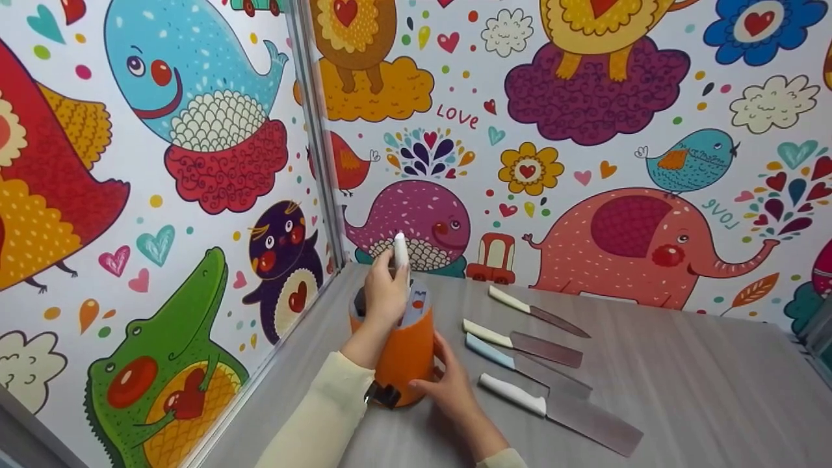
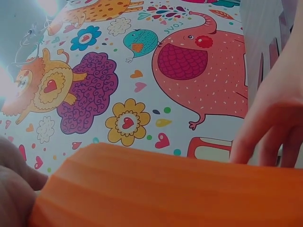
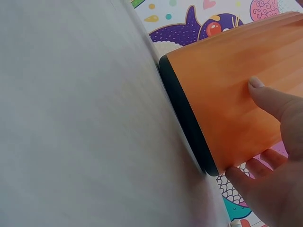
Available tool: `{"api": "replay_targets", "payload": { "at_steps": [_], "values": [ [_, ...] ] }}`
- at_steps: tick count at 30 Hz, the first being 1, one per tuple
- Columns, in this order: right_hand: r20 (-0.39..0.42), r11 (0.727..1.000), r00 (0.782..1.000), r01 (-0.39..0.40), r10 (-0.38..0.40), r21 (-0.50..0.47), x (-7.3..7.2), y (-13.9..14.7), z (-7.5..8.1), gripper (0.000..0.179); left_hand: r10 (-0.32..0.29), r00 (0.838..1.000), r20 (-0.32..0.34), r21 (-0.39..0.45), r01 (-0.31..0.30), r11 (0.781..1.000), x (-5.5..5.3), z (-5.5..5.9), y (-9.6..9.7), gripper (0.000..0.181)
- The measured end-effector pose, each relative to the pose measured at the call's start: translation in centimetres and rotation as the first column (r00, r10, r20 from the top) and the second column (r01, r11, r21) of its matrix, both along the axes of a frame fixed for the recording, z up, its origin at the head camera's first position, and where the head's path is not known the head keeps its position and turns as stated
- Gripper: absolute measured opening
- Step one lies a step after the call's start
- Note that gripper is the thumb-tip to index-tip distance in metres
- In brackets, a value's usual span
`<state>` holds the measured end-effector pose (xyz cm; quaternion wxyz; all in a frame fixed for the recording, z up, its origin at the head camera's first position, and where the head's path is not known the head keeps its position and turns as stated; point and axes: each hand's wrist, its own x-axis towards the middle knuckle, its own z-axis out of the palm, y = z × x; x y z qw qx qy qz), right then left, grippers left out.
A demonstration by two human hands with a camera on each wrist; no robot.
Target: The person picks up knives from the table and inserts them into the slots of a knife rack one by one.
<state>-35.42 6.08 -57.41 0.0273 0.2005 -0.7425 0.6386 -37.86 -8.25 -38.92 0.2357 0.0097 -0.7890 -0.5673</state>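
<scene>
An orange knife block with a grey slotted top stands upright on the table. Above that top, my left hand holds a knife by its white handle, which points up; its blade is mostly hidden behind the hand and block. My right hand grips the block low on its right side, thumb in front and fingers round the edge. In the right wrist view, the thumb lies on the block's orange wall, just above its dark base.
Right of the block lie several knives: a narrow cream-handled knife, a wider cream-handled knife, a blue-handled cleaver and a white-handled cleaver. Patterned walls bound the grey table at the left and back.
</scene>
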Motion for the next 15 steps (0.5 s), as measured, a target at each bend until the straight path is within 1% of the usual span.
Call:
{"api": "replay_targets", "payload": {
  "at_steps": [4, 6, 9, 10, 12, 13, 15],
  "values": [
    [-0.015, 1.000, 1.000, 0.001, -0.001, 0.007, 0.0, 0.0, 0.0, 0.106, -0.004, 1.000, 0.009, 0.017, 0.004, 1.000, -0.2, 0.0, 0.0, 0.039],
    [-0.005, 1.000, 1.000, 0.002, -0.002, 0.012, 0.1, 0.1, 0.1, 0.106, -0.009, 1.000, 0.010, 0.031, 0.008, 0.999, -0.3, 0.0, -0.2, 0.040],
    [0.016, 1.000, 1.000, 0.001, -0.002, 0.016, 0.1, 0.1, 0.1, 0.106, -0.001, 1.000, -0.015, 0.037, 0.002, 0.999, -0.1, 0.0, -0.5, 0.042],
    [0.022, 1.000, 1.000, 0.000, -0.001, 0.015, 0.1, 0.1, 0.1, 0.106, 0.011, 1.000, -0.029, 0.024, -0.010, 1.000, 0.1, 0.0, -0.7, 0.043],
    [0.033, 1.000, 0.999, -0.002, 0.002, 0.011, 0.1, 0.1, 0.2, 0.106, 0.034, 0.996, -0.088, -0.004, -0.034, 0.999, 0.6, -0.3, -1.3, 0.044],
    [0.035, 1.000, 0.999, -0.003, 0.002, 0.008, 0.2, 0.1, 0.2, 0.105, 0.051, 0.991, -0.123, -0.028, -0.055, 0.998, 0.8, -0.6, -1.6, 0.045],
    [0.040, 1.000, 0.999, -0.004, 0.004, 0.004, 0.2, 0.0, 0.3, 0.105, 0.090, 0.976, -0.200, -0.083, -0.109, 0.991, 1.6, -1.2, -2.3, 0.047]
  ]
}}
